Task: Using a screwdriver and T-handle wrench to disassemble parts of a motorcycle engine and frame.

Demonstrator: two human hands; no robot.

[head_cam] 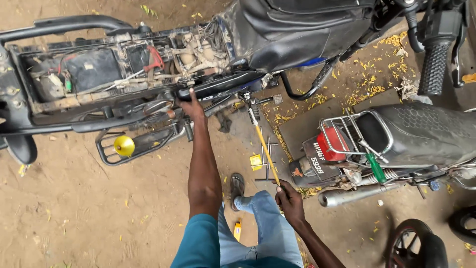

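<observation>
A long yellow-handled tool (264,144) was gripped at its lower end by the right hand (289,198), its tip set against the stripped motorcycle (124,74); the frame was grasped by the left hand (191,106), above sandy ground (74,213)

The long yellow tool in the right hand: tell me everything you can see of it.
The yellow tool is a long, thin rod, yellow along most of its length with a pale, metal-looking upper end. It slants from the right hand, which grips its lower end, up and left to the stripped motorbike, where its tip meets the frame just below the seat area. It looks straight and unbent. Its tip shape is too small to tell. The left hand rests on the bike frame nearby, not on the tool.
</observation>
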